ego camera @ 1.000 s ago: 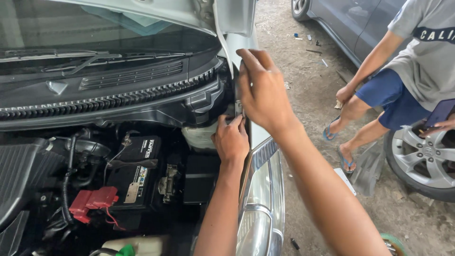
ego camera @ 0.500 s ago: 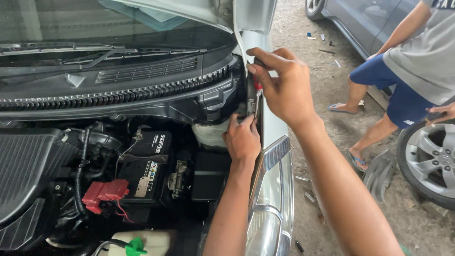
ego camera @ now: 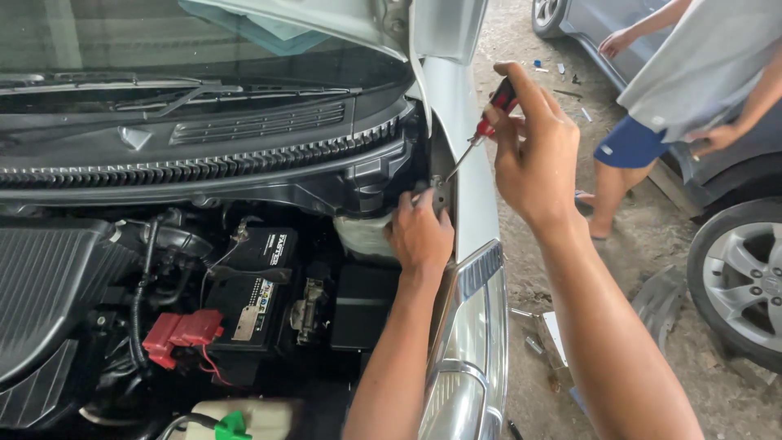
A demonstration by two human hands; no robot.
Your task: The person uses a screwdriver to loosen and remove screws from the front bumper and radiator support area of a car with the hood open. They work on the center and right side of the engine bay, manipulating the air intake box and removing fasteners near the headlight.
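I look into the open engine bay of a silver car. My right hand (ego camera: 533,151) grips a screwdriver (ego camera: 487,126) with a red and black handle; its thin shaft slants down left to a small metal bracket (ego camera: 441,192) on the inner edge of the fender (ego camera: 471,163). My left hand (ego camera: 419,232) reaches up from below and pinches that bracket beside the screwdriver tip. Just below my left wrist sits the headlight (ego camera: 472,342).
A black battery (ego camera: 257,285) with a red terminal cover (ego camera: 181,334) sits mid-bay, a black air box (ego camera: 49,285) at left. Another person (ego camera: 692,73) in a grey shirt and blue shorts stands right, by a second car's wheel (ego camera: 745,281). Loose parts lie on the ground (ego camera: 554,342).
The view has shifted left and closer. My right hand has lifted off the fender edge and now shows the screwdriver angled onto the bracket. The other person has stepped further back.
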